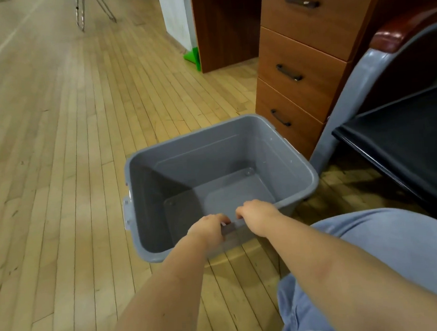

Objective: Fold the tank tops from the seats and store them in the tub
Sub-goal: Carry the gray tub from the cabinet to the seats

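Gripping near rim of grey plastic tub [283, 150]: left hand [208, 229] and right hand [258, 215], fingers curled over edge. Tub on wood floor [56, 150], beside drawer cabinet [301, 64].

Pale wooden plank floor [56, 150] throughout, with soft light on it. Brown drawer cabinet [301, 64] with three dark handles at upper right. Left of the cabinet, a dark open desk recess [225, 22], a white wall corner [176, 15], something green [193, 58] at its foot. Right of the cabinet, a grey-framed chair [356, 86]. Far from the cabinet, metal chair legs [82, 12].

Tub [219, 149] on floor [56, 150], left of drawers [295, 64]
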`<state>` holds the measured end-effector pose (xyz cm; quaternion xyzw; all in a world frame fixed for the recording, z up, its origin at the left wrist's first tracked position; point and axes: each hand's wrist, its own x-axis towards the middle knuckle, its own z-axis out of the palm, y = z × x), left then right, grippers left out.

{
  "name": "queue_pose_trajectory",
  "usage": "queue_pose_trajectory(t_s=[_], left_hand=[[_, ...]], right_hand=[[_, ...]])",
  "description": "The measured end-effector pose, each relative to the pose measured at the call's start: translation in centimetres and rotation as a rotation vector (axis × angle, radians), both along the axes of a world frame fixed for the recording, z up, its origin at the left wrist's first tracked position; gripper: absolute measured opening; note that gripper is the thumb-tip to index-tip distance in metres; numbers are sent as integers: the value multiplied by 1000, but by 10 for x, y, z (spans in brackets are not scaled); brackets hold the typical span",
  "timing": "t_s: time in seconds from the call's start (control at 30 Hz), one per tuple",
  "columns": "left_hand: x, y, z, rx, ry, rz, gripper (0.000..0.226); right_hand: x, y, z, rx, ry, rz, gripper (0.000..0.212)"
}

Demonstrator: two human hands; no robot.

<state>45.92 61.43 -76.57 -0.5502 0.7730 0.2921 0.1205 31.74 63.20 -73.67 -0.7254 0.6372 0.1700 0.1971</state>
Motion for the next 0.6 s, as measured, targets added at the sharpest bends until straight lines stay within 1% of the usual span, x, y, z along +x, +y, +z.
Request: queue_pose_trajectory(t_s=[0.2, 0.4, 0.5, 0.6], left_hand=[[-5, 25, 7, 73, 44, 9, 49], [-12, 55, 13, 120, -13, -71, 51], [-13, 70, 14, 132, -28, -75, 52], [-12, 82, 13, 139, -32, -62, 53]], right_hand=[[-9, 29, -2, 18, 8, -4, 38], [-11, 66, 6, 68, 19, -11, 42], [-9, 83, 10, 98, 30, -9, 44], [-6, 92, 17, 177, 15, -25, 42]])
